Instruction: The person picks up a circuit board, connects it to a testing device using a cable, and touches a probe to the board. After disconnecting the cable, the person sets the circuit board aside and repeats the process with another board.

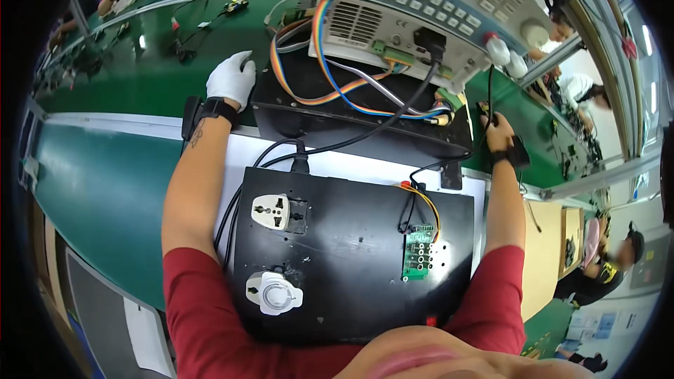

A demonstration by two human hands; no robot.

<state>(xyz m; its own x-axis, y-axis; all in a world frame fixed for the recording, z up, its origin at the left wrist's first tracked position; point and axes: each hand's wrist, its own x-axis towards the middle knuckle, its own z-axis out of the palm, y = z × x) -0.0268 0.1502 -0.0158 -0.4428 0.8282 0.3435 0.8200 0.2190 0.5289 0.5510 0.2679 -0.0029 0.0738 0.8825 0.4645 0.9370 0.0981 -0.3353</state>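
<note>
My left hand (232, 81), in a white glove, rests on the green belt beside the left end of a black metal stand (288, 116). Its thumb and forefinger are apart, and nothing shows in it. At the stand's right end, my bare right hand (498, 133) is closed around a small circuit board (484, 107) with a black cable by it; the fingers hide most of the board. Between my forearms lies a black box (351, 260). It carries a white socket (271, 212), a round white plug fitting (277, 295) and a green circuit board (419, 256) with wires.
A grey bench meter (414, 7) sits on the stand, with a rainbow ribbon cable (277, 70) and black power lead (421, 88). More wired boards (236, 5) lie on the green belt. Metal rails (112, 126) border it. Co-workers (611, 267) are at the right and far left.
</note>
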